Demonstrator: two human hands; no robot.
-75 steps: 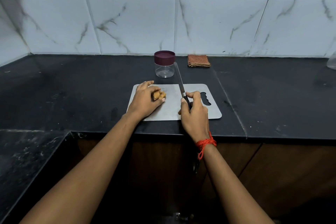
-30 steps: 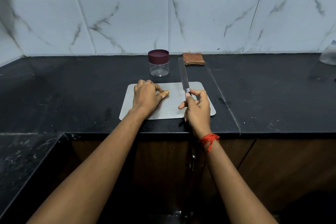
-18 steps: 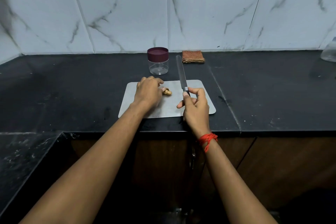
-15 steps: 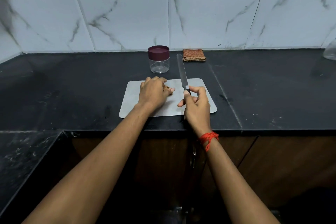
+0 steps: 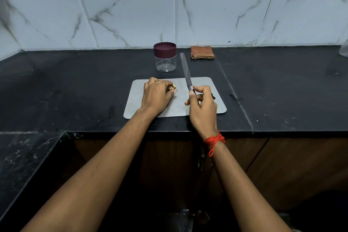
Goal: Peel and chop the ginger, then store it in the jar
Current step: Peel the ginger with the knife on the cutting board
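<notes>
The left hand (image 5: 156, 94) curls over the ginger (image 5: 171, 87), holding it down at the cutting board (image 5: 209, 86), only its tip showing past the fingers. The right hand (image 5: 202, 105) grips the handle of the knife (image 5: 185, 70), blade raised and pointing away, near the ginger but apart from it. Behind the board the jar (image 5: 165, 56) stands with its lid on. Peeling looks barely begun; next the blade must meet the skin, clear of the fingertips
</notes>
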